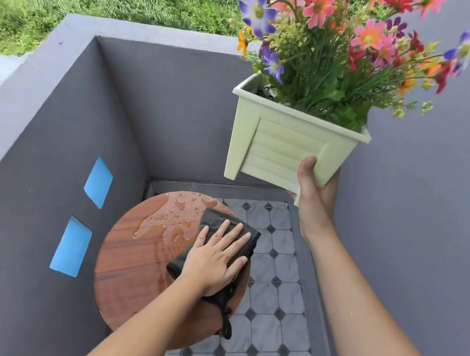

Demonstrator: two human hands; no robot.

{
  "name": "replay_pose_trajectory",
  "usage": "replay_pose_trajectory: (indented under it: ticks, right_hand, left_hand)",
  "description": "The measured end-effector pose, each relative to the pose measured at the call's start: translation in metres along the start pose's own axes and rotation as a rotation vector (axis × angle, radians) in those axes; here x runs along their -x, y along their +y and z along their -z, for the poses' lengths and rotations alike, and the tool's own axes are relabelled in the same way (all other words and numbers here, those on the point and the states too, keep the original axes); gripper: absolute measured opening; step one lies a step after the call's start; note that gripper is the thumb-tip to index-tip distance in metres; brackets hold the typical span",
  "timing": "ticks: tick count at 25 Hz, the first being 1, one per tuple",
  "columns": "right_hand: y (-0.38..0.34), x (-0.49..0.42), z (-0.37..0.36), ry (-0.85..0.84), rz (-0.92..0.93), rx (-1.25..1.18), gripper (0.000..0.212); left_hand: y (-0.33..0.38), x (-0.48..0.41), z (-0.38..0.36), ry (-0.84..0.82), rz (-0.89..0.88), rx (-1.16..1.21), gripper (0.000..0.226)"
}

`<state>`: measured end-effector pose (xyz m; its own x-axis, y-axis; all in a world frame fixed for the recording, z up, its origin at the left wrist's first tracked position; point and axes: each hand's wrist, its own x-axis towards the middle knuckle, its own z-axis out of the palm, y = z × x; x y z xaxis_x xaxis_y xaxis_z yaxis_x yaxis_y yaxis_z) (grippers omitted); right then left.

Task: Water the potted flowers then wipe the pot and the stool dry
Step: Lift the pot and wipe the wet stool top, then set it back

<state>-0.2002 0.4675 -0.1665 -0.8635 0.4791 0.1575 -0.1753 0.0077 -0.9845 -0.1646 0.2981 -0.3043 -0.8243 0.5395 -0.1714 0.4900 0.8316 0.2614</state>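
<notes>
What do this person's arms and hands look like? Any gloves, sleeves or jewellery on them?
Both forearms are bare as far as the picture shows: no sleeves come into view. The left hand and the right hand wear no gloves. No watch, bracelet or ring shows on the visible parts of either wrist or on the fingers. The nails look short and unpainted, with no markings on them.

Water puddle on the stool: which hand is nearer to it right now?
Left. The left hand lies flat on the dark cloth on the stool, just beside the water puddle. The right hand is up in the air, holding the flower pot.
</notes>
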Motion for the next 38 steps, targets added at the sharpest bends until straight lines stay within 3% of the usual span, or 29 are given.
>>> replay_pose_trajectory:
  ticks: [7,14,18,22,34,38]
  right_hand:
    - [0.010,-0.009,-0.008,-0.044,0.016,-0.005,0.105]
    - [0.010,-0.005,-0.014,-0.092,0.024,0.006,0.098]
    - [0.008,-0.003,-0.017,-0.113,-0.040,0.010,0.073]
    - [0.008,0.000,-0.023,-0.132,-0.048,-0.016,0.062]
    - [0.002,0.012,-0.036,-0.180,-0.054,-0.024,0.073]
    - [-0.003,0.013,-0.039,-0.179,-0.063,0.002,0.086]
  left_hand:
    - [-0.044,-0.039,0.012,0.038,0.255,0.015,0.064]
    - [-0.083,-0.024,0.014,0.122,0.519,0.083,0.059]
    - [-0.111,-0.003,0.018,0.118,0.606,0.060,0.058]
    - [-0.133,0.020,0.019,0.109,0.693,0.088,0.055]
    - [-0.119,0.073,-0.001,0.122,0.690,0.085,0.059]
    - [-0.103,0.092,-0.011,0.117,0.686,0.052,0.067]
